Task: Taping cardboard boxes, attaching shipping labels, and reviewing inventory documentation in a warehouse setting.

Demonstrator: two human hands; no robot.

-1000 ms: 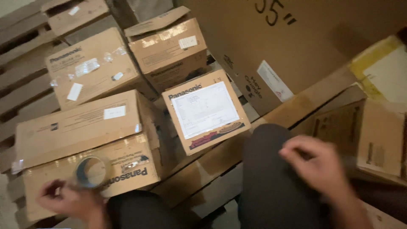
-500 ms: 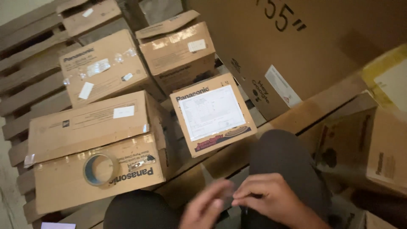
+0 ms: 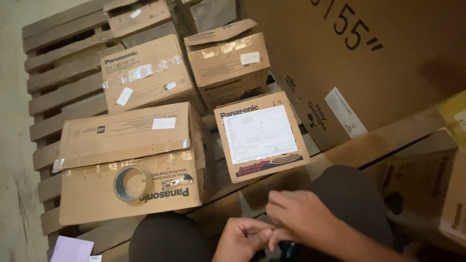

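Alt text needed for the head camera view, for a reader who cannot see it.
Two hands, left hand and right hand, meet over the person's lap, fingers pinching something small and dark. Ahead, taped cardboard boxes sit on a wooden pallet, a tape roll lying on the nearest box.

- Left hand (image 3: 241, 237) and right hand (image 3: 301, 216) meet low in the frame, fingertips touching over a small dark thing (image 3: 287, 248), mostly hidden.
- Tape roll (image 3: 131, 183) lies flat on a big box (image 3: 127, 162).
- Box with white sheet (image 3: 260, 135) sits just beyond the knees.
- Boxes rest on a pallet (image 3: 58, 82).
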